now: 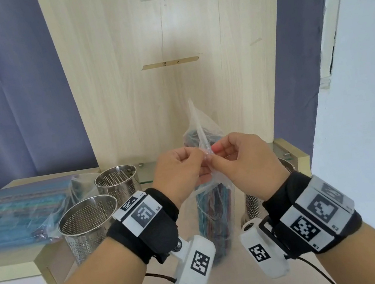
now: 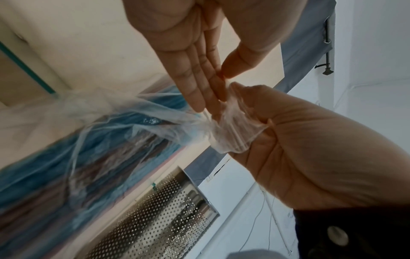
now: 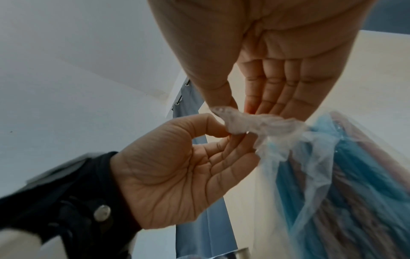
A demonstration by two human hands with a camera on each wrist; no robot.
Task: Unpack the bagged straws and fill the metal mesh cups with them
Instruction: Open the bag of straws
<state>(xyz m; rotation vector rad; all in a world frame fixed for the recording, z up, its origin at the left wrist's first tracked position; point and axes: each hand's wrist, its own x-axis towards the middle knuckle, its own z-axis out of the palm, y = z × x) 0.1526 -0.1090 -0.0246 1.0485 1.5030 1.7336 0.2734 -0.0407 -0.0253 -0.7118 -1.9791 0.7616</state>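
A clear plastic bag of blue and brown straws stands upright in the middle of the desk, its loose top rising above my hands. My left hand and right hand meet at the bag's neck, each pinching the crumpled plastic between thumb and fingers. The left wrist view shows my left hand at the bunched plastic, which my right hand grips. From the right wrist, the right hand and left hand pinch the same plastic. Two empty mesh cups stand at left.
A third mesh cup stands half hidden behind my right wrist. Another bag of blue straws lies flat at the far left on a raised ledge. An upright wooden panel backs the desk, with curtains on both sides.
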